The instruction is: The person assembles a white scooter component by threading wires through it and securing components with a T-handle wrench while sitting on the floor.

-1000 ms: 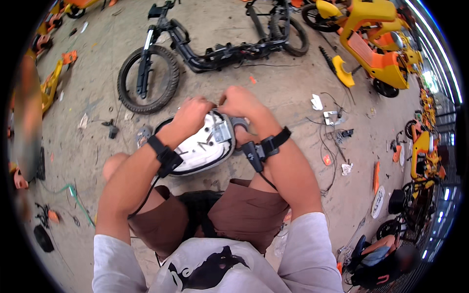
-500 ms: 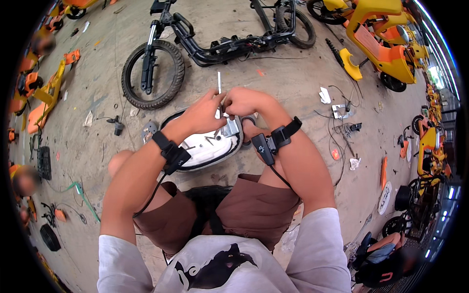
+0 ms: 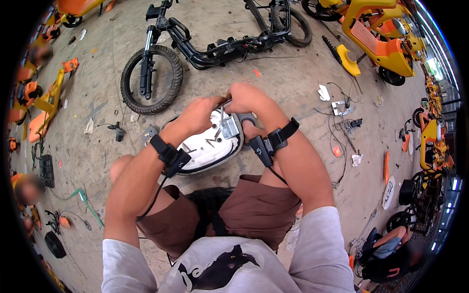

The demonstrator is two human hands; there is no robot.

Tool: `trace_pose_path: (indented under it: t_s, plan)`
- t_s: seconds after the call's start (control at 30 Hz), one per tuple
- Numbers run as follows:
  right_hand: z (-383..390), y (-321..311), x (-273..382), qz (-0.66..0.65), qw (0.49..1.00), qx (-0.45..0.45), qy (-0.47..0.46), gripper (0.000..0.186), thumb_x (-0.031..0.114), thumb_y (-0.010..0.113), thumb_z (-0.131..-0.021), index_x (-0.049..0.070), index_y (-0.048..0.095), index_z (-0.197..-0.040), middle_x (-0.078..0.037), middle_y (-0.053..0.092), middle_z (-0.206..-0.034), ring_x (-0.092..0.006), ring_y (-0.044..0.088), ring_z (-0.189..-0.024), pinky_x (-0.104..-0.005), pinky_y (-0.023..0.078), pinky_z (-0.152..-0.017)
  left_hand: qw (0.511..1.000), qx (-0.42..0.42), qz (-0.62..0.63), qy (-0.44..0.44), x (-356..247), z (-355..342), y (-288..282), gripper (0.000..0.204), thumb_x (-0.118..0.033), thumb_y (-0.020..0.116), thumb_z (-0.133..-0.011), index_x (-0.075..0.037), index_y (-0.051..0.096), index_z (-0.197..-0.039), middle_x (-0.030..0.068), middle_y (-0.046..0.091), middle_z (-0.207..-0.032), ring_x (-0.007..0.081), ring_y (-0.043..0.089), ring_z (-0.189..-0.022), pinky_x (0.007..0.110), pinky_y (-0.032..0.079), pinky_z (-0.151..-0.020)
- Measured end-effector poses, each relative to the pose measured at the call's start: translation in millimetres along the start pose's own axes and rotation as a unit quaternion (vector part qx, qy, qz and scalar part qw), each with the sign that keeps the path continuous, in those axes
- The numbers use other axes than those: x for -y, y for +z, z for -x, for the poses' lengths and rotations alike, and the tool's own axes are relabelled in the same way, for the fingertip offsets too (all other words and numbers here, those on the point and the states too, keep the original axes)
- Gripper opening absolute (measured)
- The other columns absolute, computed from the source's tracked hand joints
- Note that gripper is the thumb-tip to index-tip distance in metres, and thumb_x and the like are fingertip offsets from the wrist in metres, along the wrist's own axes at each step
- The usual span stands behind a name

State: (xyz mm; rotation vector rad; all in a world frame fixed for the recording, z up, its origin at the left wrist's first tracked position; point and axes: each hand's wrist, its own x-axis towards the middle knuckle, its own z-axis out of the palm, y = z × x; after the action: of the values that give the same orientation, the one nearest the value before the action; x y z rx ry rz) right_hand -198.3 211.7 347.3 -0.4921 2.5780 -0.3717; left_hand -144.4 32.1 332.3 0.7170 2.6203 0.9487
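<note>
Beyond my knees, my left hand [image 3: 200, 113] and my right hand [image 3: 244, 97] meet with fingers closed, both pinching a thin dark metal piece [image 3: 223, 103]. Its exact kind is hidden by the fingers. Below them on the floor lies a white, rounded shell with a dark rim [image 3: 198, 156], which looks like the underside of a scooter seat. At its far right end sits a silver metal bracket [image 3: 229, 128], and a narrow pale metal bar [image 3: 222, 116] rises from near it toward the fingers. Several bolts [image 3: 211, 141] lie loose on the white surface.
A stripped black scooter frame [image 3: 215, 56] with wheels stands ahead. Yellow scooters [image 3: 376, 39] are at the far right. Loose cables [image 3: 337, 132] and a metal plate [image 3: 340, 108] lie to the right. A small black part [image 3: 118, 132] lies left. Another person [image 3: 391, 261] sits at the lower right.
The pale metal strip that stuck up beyond my fingers no longer shows there. My left hand has lowered slightly and its wrist has turned. More of the bracket and bolts is uncovered.
</note>
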Motion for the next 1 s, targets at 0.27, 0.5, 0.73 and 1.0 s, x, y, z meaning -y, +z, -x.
trace_pose_path:
  t_s: [0.27,0.5,0.73,1.0]
  plan:
    - [7,-8,21,0.055,0.997,-0.009,0.043,0.046,0.043,0.082,-0.070,0.005,0.076,-0.095,-0.017,0.073,-0.100,-0.0312,0.070,-0.098,-0.0400,0.055,-0.085,0.994,-0.034,-0.104,0.006,1,6,0,0.037,0.004,0.056,-0.074,-0.003,0.067,-0.108,0.0197,0.069,-0.097,0.0392,0.064,-0.094,0.047,0.051,-0.082]
    - [9,-7,29,0.131,0.990,-0.015,0.040,0.048,0.049,0.079,-0.075,0.006,0.075,-0.098,-0.014,0.073,-0.104,-0.0292,0.069,-0.100,-0.0384,0.054,-0.085,0.976,-0.084,-0.201,-0.001,14,9,2,0.030,0.001,0.057,-0.076,-0.003,0.070,-0.103,0.0144,0.068,-0.097,0.0352,0.063,-0.096,0.047,0.050,-0.081]
    - [5,5,37,0.128,0.990,0.054,0.028,0.050,0.053,0.070,-0.081,0.009,0.074,-0.104,-0.013,0.073,-0.107,-0.0294,0.069,-0.101,-0.0395,0.054,-0.087,0.964,-0.112,-0.240,-0.006,19,14,5,0.024,0.000,0.057,-0.079,-0.006,0.073,-0.096,0.0117,0.068,-0.098,0.0329,0.063,-0.095,0.045,0.051,-0.077]
    - [6,9,30,0.098,0.994,0.039,-0.007,0.046,0.046,0.076,-0.077,0.007,0.075,-0.099,-0.015,0.073,-0.103,-0.0317,0.069,-0.098,-0.0414,0.054,-0.086,0.972,-0.070,-0.224,-0.003,15,12,3,0.018,-0.004,0.058,-0.081,-0.006,0.074,-0.090,0.0121,0.069,-0.088,0.0329,0.066,-0.088,0.044,0.051,-0.076]
